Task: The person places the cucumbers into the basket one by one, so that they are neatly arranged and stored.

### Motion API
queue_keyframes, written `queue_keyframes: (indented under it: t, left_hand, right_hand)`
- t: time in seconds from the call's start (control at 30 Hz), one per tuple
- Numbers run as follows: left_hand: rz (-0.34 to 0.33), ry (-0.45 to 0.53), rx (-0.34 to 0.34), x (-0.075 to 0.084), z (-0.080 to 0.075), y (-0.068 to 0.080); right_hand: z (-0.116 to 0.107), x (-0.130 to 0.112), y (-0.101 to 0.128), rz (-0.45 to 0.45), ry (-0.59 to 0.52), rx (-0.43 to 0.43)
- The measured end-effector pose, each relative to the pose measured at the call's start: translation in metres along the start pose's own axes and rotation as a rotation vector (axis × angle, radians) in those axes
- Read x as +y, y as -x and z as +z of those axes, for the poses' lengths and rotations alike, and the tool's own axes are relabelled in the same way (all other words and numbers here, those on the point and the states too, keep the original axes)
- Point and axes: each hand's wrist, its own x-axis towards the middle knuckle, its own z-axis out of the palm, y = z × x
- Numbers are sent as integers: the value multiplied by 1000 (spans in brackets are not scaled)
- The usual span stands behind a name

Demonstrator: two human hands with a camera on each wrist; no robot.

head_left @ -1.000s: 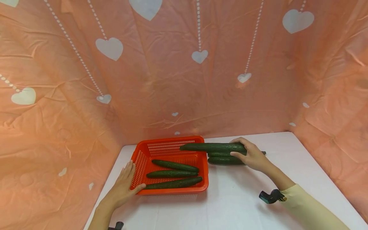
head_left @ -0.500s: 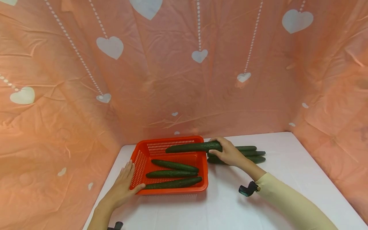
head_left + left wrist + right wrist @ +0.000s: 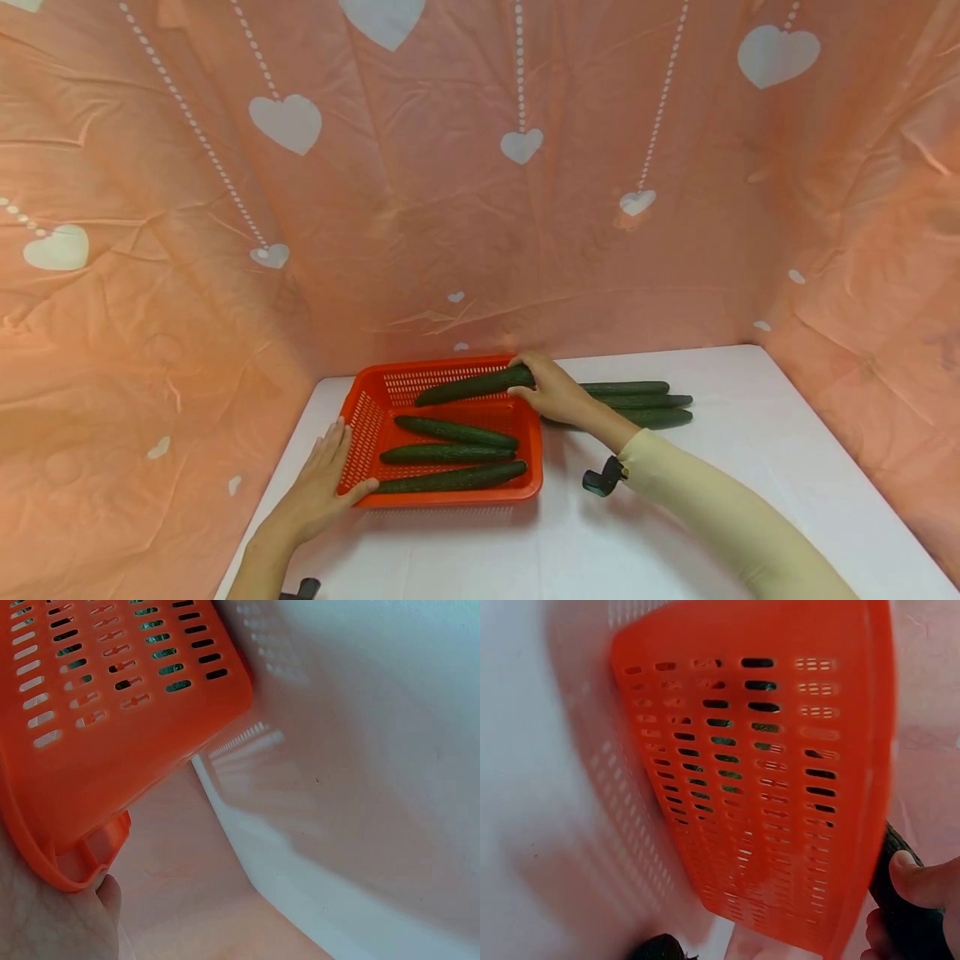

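1. Steadying the orange basket (image 3: 448,498), our left hand (image 3: 318,492) rests flat against its near-left corner on the white table (image 3: 637,533); the fingers lie straight along the slotted wall and the thumb presses the front rim. Nothing is clasped.
2. In the left wrist view we see that same basket wall (image 3: 112,727) close up, with the palm (image 3: 52,915) under its corner.
3. Three cucumbers lie lengthwise inside: one against the front wall (image 3: 450,478), one mid-basket (image 3: 446,454), one behind it (image 3: 456,432).
4. Our right hand (image 3: 551,392) grasps a fourth cucumber (image 3: 472,387) at its right end, fingers curled over it. It hangs tilted above the basket's rear half, the left end lower, and crosses the right rim.
5. The right wrist view shows the thumb (image 3: 922,881) clamped on that dark cucumber (image 3: 907,922) beside the basket's side wall (image 3: 765,787).
6. Behind the right wrist, more cucumbers (image 3: 637,402) lie stacked on the table, just right of the basket.
7. Farthest back hangs a pink heart-printed backdrop (image 3: 480,208).
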Motion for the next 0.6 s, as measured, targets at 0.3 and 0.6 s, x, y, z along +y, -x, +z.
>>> queue_keyframes:
  t: [0.3,0.6]
  left_hand:
    - [6,-1,4,1,-1,1]
    - [3,-10,10,0,2,-1]
  right_hand:
    - [19,-5,-20,19,24,-76]
    - [34,-9,-31,9,18,-111]
